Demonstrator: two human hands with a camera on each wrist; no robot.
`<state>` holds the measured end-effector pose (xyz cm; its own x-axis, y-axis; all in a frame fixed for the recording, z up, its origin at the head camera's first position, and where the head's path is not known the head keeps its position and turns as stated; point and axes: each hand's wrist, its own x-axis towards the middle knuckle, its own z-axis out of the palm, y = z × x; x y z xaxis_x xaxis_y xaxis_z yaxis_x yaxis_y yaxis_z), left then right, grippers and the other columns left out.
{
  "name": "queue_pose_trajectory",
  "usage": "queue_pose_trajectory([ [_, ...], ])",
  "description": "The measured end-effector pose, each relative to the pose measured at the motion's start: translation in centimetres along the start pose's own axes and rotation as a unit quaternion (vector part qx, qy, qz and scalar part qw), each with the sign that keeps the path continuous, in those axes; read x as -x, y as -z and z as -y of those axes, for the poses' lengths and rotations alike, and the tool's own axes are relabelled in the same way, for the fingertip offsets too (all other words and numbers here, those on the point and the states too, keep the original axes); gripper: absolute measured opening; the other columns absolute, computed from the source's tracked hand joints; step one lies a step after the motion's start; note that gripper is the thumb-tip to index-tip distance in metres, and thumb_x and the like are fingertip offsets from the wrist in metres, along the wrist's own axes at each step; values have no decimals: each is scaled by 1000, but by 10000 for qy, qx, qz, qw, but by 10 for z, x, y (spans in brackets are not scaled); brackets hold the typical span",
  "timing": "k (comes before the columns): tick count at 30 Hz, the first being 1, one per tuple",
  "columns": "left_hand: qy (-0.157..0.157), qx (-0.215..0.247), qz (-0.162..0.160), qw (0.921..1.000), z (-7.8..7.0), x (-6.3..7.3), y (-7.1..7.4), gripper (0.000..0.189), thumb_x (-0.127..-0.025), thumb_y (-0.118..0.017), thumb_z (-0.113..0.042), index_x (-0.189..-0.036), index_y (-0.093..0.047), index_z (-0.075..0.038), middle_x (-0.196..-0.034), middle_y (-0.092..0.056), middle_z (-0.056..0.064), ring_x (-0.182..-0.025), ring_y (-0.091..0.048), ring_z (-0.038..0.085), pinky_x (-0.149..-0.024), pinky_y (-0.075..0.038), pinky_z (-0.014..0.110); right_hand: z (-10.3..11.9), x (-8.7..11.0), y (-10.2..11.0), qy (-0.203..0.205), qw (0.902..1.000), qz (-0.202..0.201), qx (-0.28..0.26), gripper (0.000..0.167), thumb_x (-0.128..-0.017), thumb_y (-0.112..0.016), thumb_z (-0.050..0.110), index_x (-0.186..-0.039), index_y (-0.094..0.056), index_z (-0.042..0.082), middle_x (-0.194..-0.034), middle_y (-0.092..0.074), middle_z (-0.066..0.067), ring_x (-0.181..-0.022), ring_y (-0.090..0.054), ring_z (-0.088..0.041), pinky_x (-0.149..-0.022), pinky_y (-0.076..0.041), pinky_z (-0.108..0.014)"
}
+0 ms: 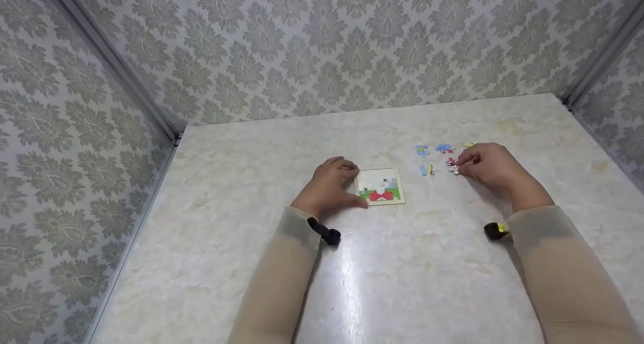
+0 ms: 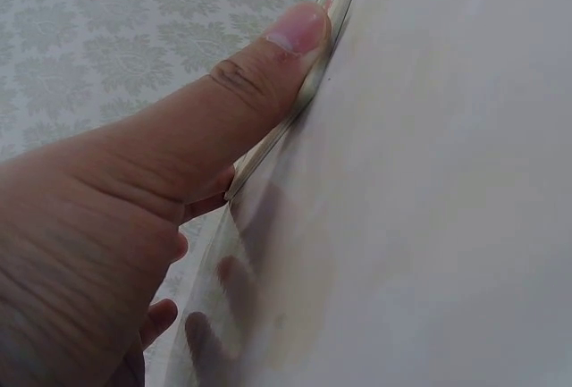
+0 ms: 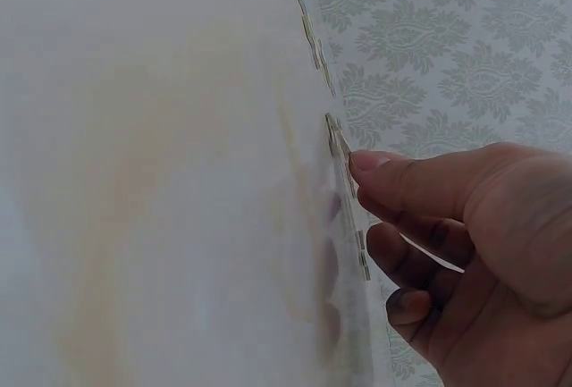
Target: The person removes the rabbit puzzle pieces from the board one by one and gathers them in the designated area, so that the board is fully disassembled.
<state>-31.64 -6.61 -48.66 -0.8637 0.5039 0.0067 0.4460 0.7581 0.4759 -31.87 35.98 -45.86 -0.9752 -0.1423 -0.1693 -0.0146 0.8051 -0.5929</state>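
A small square jigsaw puzzle board with a pale raised rim lies on the table, its lower part filled with a red, white and green picture. My left hand holds its left side, the thumb along the near edge and the fingers near the far left corner. In the left wrist view the thumb presses on the board's rim. Over to the right, my right hand pinches a pink and white puzzle piece between thumb and forefinger. This piece is tipped up at one side in the right wrist view.
Loose puzzle pieces lie around the right hand: a blue one, a blue and red one, a blue and yellow one and a yellow-green one. Patterned wall panels border the marbled table behind and on both sides.
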Motion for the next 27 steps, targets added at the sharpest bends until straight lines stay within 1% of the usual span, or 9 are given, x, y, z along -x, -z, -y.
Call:
queue_pose_trajectory([
  [4, 22, -27, 9, 10000, 0, 0, -1, 98, -82, -100, -58, -163, -64, -16, -166, -60, 1, -173, -33, 28, -146, -24, 49, 2, 2, 2, 3, 10000, -26, 2, 26, -111, -73, 23, -131, -83, 10, -154, -66, -25, -124, -64, -40, -99, -55, -54],
  [9, 77, 11, 17, 10000, 0, -1, -2, 99, -82, -100, -59, -163, -63, -16, -167, -60, 0, -174, -32, 27, -146, -23, 48, 10, 4, 2, -36, 10000, -60, 53, 36, -113, -71, 29, -141, -77, 9, -156, -63, -26, -115, -62, -37, -85, -54, -43],
  [11, 95, 27, 20, 9999, 1, -1, -2, 99, -82, -100, -59, -163, -64, -16, -167, -60, 0, -174, -32, 27, -146, -23, 48, 17, 5, 1, -39, 10000, -87, -5, 41, -112, -72, 34, -145, -75, 9, -154, -63, -25, -114, -62, -35, -82, -53, -39],
  [13, 98, 9, 37, 9999, 2, -2, -2, 98, -81, -100, -59, -162, -64, -16, -166, -60, 0, -174, -31, 27, -146, -22, 48, 25, 7, -1, 10, 9998, -102, -142, 45, -112, -73, 38, -147, -72, 9, -149, -65, -24, -114, -63, -34, -81, -53, -38],
  [16, 94, -7, 72, 9999, 3, -3, -2, 98, -81, -100, -59, -162, -65, -16, -165, -60, 0, -174, -31, 27, -146, -22, 48, 37, 10, -4, 142, 9992, -145, -347, 49, -112, -73, 41, -150, -69, 10, -147, -67, -20, -115, -63, -32, -82, -54, -37],
  [19, 90, -24, 96, 9999, 4, -2, -1, 97, -81, -100, -59, -162, -65, -17, -165, -60, 0, -174, -31, 28, -146, -22, 49, 47, 10, -10, 308, 9983, -159, -477, 54, -112, -72, 42, -156, -64, 10, -149, -67, -18, -120, -63, -32, -85, -54, -37],
  [21, 88, -43, 92, 9999, 3, -2, 0, 97, -81, -100, -58, -161, -65, -17, -165, -60, 0, -174, -31, 28, -146, -22, 49, 53, 10, -15, 413, 9975, -161, -543, 57, -113, -71, 39, -160, -60, 10, -152, -66, -16, -123, -62, -32, -89, -54, -37],
  [23, 95, -64, 74, 9999, 3, -1, 0, 97, -81, -100, -58, -162, -65, -17, -165, -60, 0, -174, -31, 28, -146, -22, 49, 59, 10, -21, 505, 9967, -129, -614, 61, -113, -71, 39, -164, -55, 9, -152, -66, -17, -123, -61, -31, -89, -53, -36],
  [27, 71, -32, 86, 9999, 1, -1, -1, 98, -82, -100, -59, -163, -64, -17, -166, -59, 0, -174, -31, 28, -146, -22, 49, 76, 10, -33, 625, 9949, 62, -785, 66, -112, -73, 36, -168, -49, 10, -154, -64, -15, -119, -63, -29, -87, -54, -34],
])
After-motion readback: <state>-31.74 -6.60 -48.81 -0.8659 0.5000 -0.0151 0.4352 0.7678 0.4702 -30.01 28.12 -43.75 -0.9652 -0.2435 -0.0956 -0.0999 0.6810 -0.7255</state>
